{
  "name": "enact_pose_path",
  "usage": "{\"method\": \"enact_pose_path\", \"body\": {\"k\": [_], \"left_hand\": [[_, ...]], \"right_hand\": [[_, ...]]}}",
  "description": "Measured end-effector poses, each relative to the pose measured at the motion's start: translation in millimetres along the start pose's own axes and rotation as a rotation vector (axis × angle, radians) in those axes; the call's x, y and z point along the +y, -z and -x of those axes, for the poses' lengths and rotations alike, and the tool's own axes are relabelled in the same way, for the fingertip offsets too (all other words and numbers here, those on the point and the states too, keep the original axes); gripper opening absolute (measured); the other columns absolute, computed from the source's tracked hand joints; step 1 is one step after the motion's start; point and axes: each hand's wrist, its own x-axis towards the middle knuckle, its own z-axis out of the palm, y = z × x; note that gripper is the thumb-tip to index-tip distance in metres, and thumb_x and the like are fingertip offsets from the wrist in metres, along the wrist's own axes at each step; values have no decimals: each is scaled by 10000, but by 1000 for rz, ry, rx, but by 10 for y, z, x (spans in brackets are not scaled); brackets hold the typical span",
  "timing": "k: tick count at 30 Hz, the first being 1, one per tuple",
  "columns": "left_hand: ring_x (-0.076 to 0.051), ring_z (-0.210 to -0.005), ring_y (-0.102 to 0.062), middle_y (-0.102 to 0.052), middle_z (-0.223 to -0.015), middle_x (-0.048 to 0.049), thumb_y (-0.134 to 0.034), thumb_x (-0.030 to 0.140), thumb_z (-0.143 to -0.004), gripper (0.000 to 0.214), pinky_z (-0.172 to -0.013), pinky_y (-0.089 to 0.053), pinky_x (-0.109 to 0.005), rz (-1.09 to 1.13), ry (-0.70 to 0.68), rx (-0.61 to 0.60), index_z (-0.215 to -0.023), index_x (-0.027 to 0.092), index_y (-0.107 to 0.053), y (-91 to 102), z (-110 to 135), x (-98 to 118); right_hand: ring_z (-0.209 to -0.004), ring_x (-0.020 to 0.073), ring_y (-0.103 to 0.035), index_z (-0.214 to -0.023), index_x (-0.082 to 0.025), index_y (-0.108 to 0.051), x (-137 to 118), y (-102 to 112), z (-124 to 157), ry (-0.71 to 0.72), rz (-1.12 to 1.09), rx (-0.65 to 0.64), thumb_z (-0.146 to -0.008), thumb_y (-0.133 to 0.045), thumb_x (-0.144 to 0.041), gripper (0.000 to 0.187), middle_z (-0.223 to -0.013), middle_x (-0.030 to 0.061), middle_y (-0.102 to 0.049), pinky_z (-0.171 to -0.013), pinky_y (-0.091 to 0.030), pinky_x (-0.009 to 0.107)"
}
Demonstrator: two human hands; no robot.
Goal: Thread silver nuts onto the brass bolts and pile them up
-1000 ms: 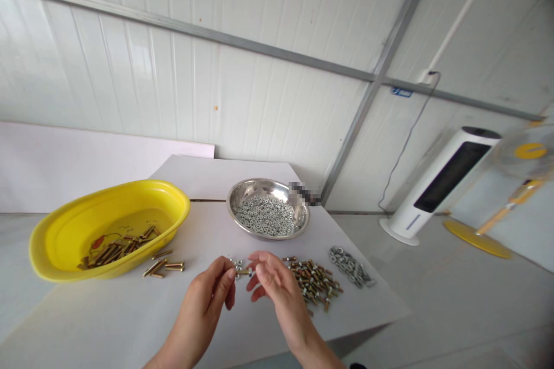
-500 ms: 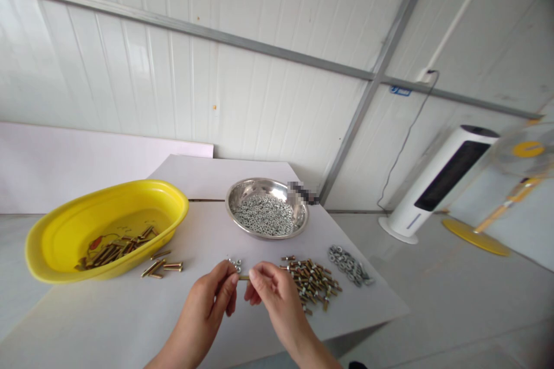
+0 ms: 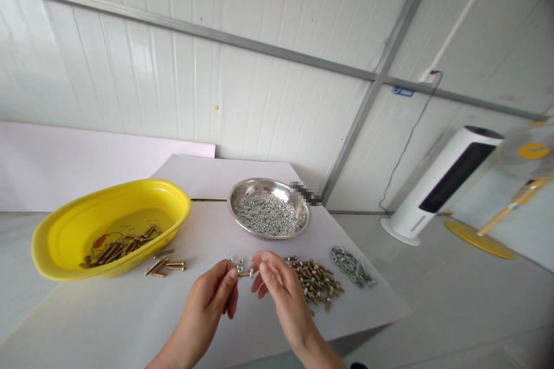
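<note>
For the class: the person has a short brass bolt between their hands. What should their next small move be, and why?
Probably turn the silver nut further onto the brass bolt with the right hand, the left hand steadying the bolt. The nut seems to sit near the bolt's tip, while the pile of bolts nearby appears to carry nuts.

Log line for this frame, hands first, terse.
left hand: at brass bolt, grip unclear | right hand: beside bolt's nut end | nearby: brass bolt pile, steel bowl of nuts, yellow basin
</note>
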Motion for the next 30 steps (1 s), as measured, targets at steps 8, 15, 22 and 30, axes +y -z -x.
{"method": "enact_pose_path", "body": {"k": [8, 15, 22, 30], "left_hand": [[-132, -465, -473, -523, -489, 56, -413, 495, -977, 388, -508, -362, -231, 53, 24, -3, -713, 218, -483, -11, -7, -42], [-139, -521, -492, -545, -534, 45, -402, 433, -1000, 367, -556, -366, -231, -91, -61, 25, -711, 221, -486, 4, 3, -37], [-149, -561, -522, -564, -586, 35, -410, 384, -1004, 312, -583, -375, -236, -170, -107, -50, -751, 223, -494, -27, 85, -12], [-140, -513, -508, -566, -524, 38, -407, 426, -999, 378, -563, -382, -235, -92, -55, -2, -691, 221, -488, 1, 37, -3]], "right_hand": [[-748, 175, -651, -900, -221, -716, -9, 7, -47, 163, 270, 21, -769, -645, -56, 223, -897, 24, -720, -648, -519, 242], [-776, 211, -686, -969, -189, -716, 27, 27, -8, 101, 258, -4, -872, -679, -279, 138, -841, 57, -746, -700, -517, 277], [-479, 134, -561, -576, -195, -504, 98, -42, 33, -55, 205, -93, -991, -412, -542, 549, -500, 1, -569, -514, -431, 226], [-518, 148, -605, -771, -154, -670, 53, -30, 19, -82, 66, -77, -989, -346, -596, 590, -608, 41, -655, -515, -450, 234]]}}
